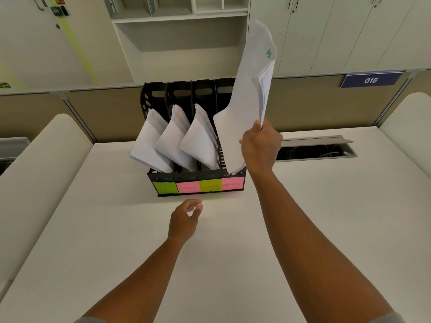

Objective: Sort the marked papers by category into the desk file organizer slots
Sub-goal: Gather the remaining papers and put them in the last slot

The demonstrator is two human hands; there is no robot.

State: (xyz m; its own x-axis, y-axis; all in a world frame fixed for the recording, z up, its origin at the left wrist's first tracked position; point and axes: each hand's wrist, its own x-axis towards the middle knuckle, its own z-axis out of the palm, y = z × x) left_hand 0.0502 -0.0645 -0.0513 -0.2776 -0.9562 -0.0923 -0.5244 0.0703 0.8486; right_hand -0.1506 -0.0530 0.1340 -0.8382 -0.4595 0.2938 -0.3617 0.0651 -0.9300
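A black desk file organizer point(163, 178) stands on the white desk, its front carrying green and pink sticky labels. The three left slots each hold a leaning bundle of white papers point(172, 141). My right hand point(260, 148) grips a tall stack of white papers point(249, 94) with a green mark near the top; the stack's lower end sits in the rightmost slot. My left hand point(185, 219) hovers over the desk just in front of the organizer, fingers loosely apart, holding nothing.
A grey cable hatch point(317, 149) lies open in the desk to the right of the organizer. Partition panels run behind the desk, with a blue "015" sign point(370, 79). White cupboards and open shelves rise beyond. Curved white dividers flank the desk.
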